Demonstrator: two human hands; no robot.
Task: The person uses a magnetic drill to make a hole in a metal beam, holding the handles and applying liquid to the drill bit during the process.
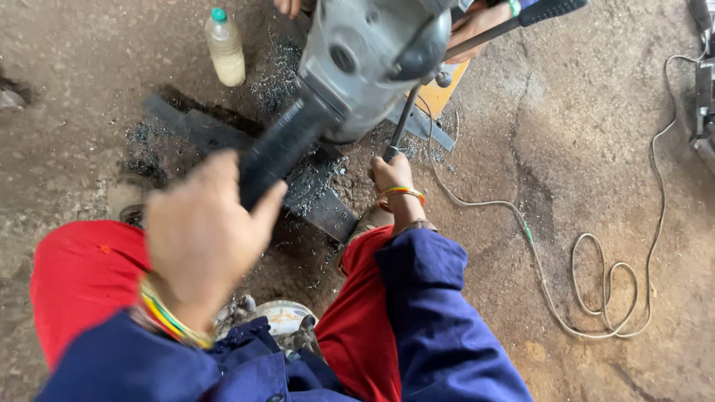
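A big grey power drill (pixel 365 56) stands over a flat dark metal bar (pixel 320 201) lying on the dirt floor. My left hand (pixel 201 231) is shut on the drill's black side handle (pixel 279 149). My right hand (pixel 391 175) grips the lower end of a thin metal rod (pixel 402 123) beside the drill body. Both wrists wear coloured bangles, and the sleeves are dark blue. Another person's hand (pixel 477 26) holds a second black-tipped handle (pixel 547 9) at the top right. Dark metal shavings (pixel 279 71) lie scattered around the bar.
A plastic bottle (pixel 225 48) of pale liquid with a green cap stands at the upper left. A pale power cable (pixel 596 283) loops across the floor on the right. My red-trousered knees (pixel 78 275) frame a small white bowl (pixel 283 316).
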